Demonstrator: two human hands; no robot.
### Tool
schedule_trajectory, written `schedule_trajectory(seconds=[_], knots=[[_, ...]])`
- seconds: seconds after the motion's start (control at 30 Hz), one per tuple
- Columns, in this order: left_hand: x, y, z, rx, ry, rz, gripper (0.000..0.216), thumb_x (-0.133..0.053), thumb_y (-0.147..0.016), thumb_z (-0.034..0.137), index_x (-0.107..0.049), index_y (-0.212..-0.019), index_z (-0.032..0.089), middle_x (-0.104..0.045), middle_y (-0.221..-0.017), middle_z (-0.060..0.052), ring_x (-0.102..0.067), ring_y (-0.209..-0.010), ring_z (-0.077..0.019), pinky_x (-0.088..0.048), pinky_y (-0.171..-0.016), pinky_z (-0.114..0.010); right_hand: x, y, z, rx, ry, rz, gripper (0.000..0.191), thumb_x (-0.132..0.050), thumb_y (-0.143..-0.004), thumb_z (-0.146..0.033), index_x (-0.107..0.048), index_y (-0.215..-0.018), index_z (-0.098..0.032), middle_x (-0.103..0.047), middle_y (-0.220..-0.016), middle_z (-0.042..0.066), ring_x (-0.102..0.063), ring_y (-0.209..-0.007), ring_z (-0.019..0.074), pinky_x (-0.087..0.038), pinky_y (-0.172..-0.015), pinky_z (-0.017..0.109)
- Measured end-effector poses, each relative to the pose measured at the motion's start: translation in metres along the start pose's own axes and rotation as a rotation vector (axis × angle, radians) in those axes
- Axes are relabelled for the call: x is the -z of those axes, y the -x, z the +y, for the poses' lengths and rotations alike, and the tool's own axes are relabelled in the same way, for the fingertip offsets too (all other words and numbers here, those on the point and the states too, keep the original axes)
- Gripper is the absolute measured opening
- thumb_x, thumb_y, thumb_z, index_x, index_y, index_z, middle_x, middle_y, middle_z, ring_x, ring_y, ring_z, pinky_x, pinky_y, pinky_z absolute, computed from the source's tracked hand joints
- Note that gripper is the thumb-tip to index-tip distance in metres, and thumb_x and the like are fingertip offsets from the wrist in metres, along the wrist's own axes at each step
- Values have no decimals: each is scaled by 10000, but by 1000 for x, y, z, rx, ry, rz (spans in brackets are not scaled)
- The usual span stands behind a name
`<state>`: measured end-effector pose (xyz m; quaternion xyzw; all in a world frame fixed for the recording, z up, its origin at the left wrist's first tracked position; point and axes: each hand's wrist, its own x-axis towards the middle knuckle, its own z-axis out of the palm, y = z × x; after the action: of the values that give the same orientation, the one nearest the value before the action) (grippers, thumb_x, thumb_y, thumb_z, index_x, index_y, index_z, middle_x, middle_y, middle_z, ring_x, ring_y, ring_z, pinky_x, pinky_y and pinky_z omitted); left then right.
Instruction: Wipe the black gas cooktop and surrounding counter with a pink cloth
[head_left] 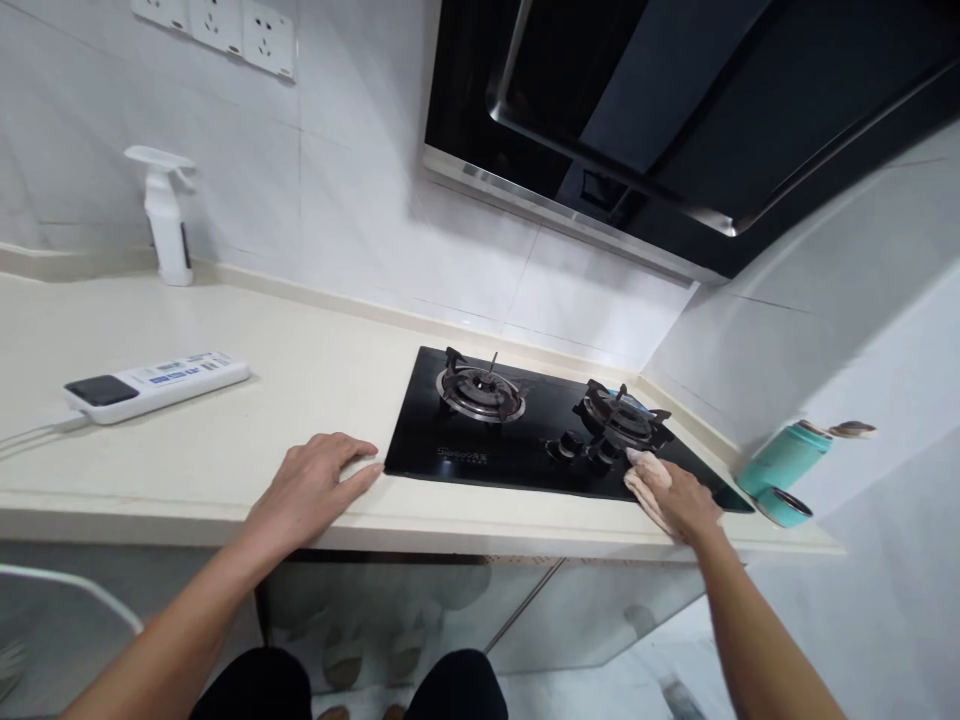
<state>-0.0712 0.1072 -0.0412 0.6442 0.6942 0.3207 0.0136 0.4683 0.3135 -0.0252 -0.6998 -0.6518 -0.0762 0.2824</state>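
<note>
A black glass gas stove [517,465] with two burners is set in the cream countertop. My right hand [686,500] grips a pale cloth [646,488] and presses it on the stove's front right part, beside the control knobs [585,448]. My left hand [319,482] rests on the countertop with fingers stretched out, its fingertips at the stove's front left corner. The left burner [481,393] and the right burner [624,415] both carry dark metal pan supports. Part of the cloth is hidden under my right hand.
A white spray bottle [168,225] stands by the wall at the back left. Nearer lies a white power bank-like device [161,385] with a cable. At the right end are a teal bottle [784,460] and a teal lid-like cup [784,507]. A black range hood [600,130] overhangs the stove.
</note>
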Motion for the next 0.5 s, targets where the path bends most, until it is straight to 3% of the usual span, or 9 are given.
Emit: schedule_trajectory(seconds=[0.1,0.27,0.5], knots=[[-1,-1,0,1,-9,-2,471,-452,-919,590,-726,-1114,260,-739,-1201,-61,-615,-1194,-329,-430,-1008,-446,-14,3,-3,-16,56,-96,637,-527,-867,-707,-731,-1226,-222,-705,-1181,200,-646,-1095,397,-457,-936,522],[-5,-2,-2,3,10,-10,491,-441,-921,622,-709,-1140,273,-731,-1233,-64,-594,-1229,-333,-401,-1027,-470,-12,36,-2,60,84,-143,593,-468,-907,-630,-690,-1279,-224,-656,-1311,144,-578,-1218,360,-438,-982,463],[-5,-1,0,-9,5,-19,475,-445,-936,593,-700,-1147,253,-725,-1239,-74,-586,-1220,-323,-391,-1024,-477,-6,98,-30,221,27,-25,507,-405,-905,-624,-734,-971,-244,-704,-1031,96,-618,-1008,326,-451,-866,442]])
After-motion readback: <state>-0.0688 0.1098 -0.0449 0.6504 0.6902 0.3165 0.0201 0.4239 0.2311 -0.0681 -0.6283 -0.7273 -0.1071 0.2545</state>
